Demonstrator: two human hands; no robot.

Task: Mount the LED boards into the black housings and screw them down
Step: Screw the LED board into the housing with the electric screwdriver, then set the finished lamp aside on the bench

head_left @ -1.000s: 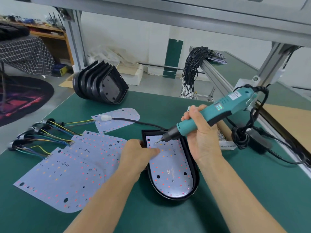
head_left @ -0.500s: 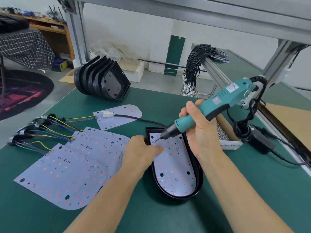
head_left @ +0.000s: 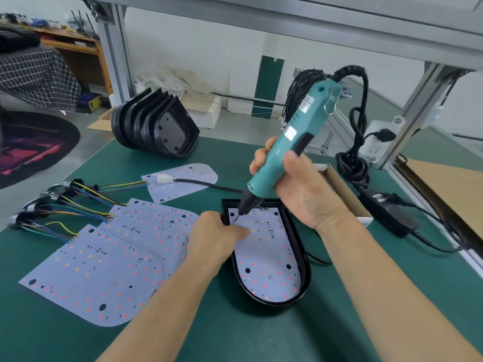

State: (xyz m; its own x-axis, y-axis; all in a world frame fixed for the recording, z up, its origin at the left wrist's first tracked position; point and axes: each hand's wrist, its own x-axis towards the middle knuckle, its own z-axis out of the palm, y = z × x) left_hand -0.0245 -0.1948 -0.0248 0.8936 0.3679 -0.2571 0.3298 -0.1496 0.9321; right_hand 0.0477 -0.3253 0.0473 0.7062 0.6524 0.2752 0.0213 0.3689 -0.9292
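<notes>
Right hand (head_left: 300, 194): fingers and thumb wrapped round the teal electric screwdriver (head_left: 292, 142), held steeply tilted, bit down. The bit tip meets the far left corner of the LED board (head_left: 266, 254) seated in the black housing (head_left: 304, 270).

Left hand (head_left: 214, 236): fingers curled, knuckles up, resting on the left edge of the seated board and the housing rim, just beside the bit. Whether it pinches a screw cannot be told; the fingertips are hidden under the hand.

Black housing: one, open side up, on the green bench mat (head_left: 261, 335) at its middle, rounded end toward the person. The board fills its recess; a black cable (head_left: 209, 185) runs from its far end to a white connector (head_left: 163, 178).

Loose LED boards (head_left: 104, 270): several, overlapped flat on the mat left of the housing, toward the near left corner. One more board (head_left: 188, 176) lies farther back under the connector.

Wire harnesses (head_left: 60, 202): bundles of coloured leads with black fittings, near the left edge.

Empty black housings (head_left: 154, 126): a nested stack on its side at the far left corner.

Power adapter (head_left: 386, 212) and knotted black cord (head_left: 352, 163): toward the right edge.

Cardboard box (head_left: 347, 197): behind the right hand, contents indistinct.
</notes>
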